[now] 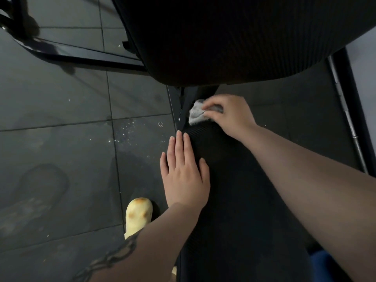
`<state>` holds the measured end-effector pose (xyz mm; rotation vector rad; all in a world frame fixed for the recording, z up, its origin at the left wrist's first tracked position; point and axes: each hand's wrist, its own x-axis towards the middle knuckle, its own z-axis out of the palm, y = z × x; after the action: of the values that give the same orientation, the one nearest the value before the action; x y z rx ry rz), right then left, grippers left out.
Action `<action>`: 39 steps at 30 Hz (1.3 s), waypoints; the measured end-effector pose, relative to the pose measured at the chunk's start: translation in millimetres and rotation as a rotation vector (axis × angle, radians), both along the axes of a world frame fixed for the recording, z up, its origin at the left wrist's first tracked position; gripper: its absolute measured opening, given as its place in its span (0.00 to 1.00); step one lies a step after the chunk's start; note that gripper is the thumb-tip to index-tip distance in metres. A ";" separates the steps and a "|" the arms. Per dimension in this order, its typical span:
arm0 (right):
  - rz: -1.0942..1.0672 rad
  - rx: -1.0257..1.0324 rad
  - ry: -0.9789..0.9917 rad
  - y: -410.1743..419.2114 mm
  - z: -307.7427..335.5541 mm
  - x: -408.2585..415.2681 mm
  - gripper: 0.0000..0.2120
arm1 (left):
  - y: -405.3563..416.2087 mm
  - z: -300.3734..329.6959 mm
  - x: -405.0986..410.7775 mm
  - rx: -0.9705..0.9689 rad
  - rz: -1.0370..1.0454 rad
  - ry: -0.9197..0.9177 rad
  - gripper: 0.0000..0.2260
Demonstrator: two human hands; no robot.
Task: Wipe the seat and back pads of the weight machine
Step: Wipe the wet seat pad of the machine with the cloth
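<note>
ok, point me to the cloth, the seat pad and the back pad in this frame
cloth (195,115): head view, on the bare grey fabric left of the fingers.
seat pad (227,180): head view, on its ribbed black top between the forearms.
back pad (234,37): head view, on the middle of its dark ribbed face.

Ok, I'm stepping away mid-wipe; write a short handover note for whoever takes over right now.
Left hand: flat, fingers straight, resting on the left edge of the seat pad.
Right hand: holds the grey cloth at the seat pad's far end, just below the back pad.
Done: cannot tell from this view how much is already wiped.
Left: finish the seat pad's far end, then check the rest of the seat and the back pad.
</note>
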<state>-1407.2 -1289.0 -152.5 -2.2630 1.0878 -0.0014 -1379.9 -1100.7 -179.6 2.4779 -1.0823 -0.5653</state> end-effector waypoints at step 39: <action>-0.674 -0.068 0.104 -14.9 -8.7 -12.4 0.08 | 0.6 0.2 0.1 0.004 -0.012 -0.013 0.28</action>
<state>-1419.6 -1303.9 -161.3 -1.8620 1.8772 -0.1992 -1379.8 -1100.0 -179.4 2.4836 -1.1023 -0.5555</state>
